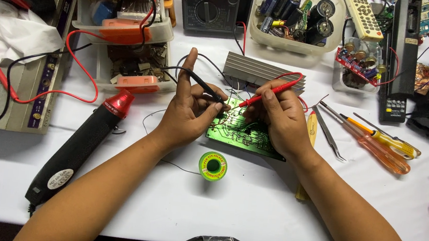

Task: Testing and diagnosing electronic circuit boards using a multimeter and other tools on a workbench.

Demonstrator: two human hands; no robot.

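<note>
Solder on a green spool (212,166) sits near the front edge of the white table (247,213), between the two forearms and just in front of the green circuit board (242,133). On that board, around the table's middle, both hands work. Gripping a black probe (204,87), the left hand (186,112) has its index finger raised straight up, and the right hand (280,119) pinches a red probe (269,93); both tips meet the board close together. Behind the board lies a ribbed metal heat sink (258,70). A black heat gun (83,147) rests toward the left edge, orange-handled screwdrivers (379,147) toward the right, and a meter (210,5) stands at the back edge.
</note>
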